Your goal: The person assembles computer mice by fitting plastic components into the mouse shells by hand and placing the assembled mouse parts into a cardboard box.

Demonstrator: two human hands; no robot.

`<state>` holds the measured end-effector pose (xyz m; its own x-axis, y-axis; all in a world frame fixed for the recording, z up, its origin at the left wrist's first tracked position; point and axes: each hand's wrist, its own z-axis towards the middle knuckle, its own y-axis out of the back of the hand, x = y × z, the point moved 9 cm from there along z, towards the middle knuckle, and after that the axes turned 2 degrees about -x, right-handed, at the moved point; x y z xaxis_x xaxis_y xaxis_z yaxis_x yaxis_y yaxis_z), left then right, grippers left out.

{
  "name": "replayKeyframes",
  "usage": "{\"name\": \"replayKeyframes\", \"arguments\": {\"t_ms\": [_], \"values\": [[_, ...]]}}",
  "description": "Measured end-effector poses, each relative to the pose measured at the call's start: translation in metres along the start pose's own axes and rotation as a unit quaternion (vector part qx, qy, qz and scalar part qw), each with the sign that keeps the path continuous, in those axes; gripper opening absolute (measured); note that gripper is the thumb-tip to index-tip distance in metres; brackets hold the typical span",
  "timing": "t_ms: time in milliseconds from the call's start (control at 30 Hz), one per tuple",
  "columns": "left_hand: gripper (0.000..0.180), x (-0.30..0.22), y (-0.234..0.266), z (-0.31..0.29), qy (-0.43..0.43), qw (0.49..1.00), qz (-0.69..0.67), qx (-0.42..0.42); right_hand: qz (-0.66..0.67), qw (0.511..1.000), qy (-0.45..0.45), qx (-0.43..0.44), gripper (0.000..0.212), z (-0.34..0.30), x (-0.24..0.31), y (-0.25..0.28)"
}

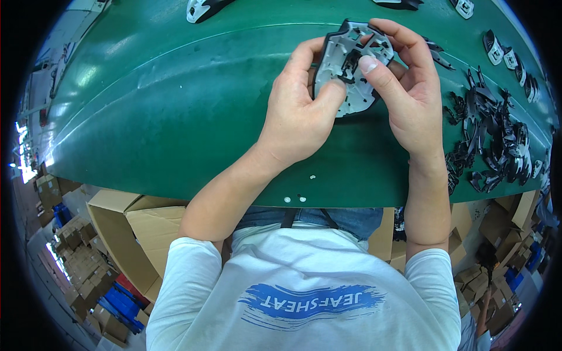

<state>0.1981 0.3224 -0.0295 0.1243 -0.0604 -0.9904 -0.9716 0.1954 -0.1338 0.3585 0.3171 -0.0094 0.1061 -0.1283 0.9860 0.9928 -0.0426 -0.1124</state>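
Observation:
Above the green tabletop, I hold a plastic housing shell (358, 100), white inside with a black rim and a small black piece set in its middle. My left hand (301, 108) is closed on the shell's left side, its thumb lying over the inner face and its fingers partly hidden behind. On the opposite side my right hand (413, 88) grips the shell, with the thumb pressed toward the black piece and the other fingers curled around the far edge. Between my forearms, near the table's front edge, lie a few tiny white pieces (287, 199).
A heap of black plastic parts (492, 131) covers the right of the green table (146, 117). More black-and-white shells (493, 48) line the far right, and another shell (202, 10) sits at the far edge. An open cardboard box (117, 234) stands below on the left.

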Motion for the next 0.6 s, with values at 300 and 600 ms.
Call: {"name": "replayKeyframes", "arguments": {"t_ms": [300, 600], "values": [[0.044, 0.005, 0.011, 0.007, -0.079, 0.99, 0.107, -0.036, -0.233, 0.972, 0.019, 0.032, 0.082, -0.013, 0.001, -0.023], [0.051, -0.003, 0.015, 0.005, -0.15, 0.975, 0.163, -0.03, -0.199, 0.978, 0.063, -0.005, 0.082, -0.006, -0.005, -0.035]]}}
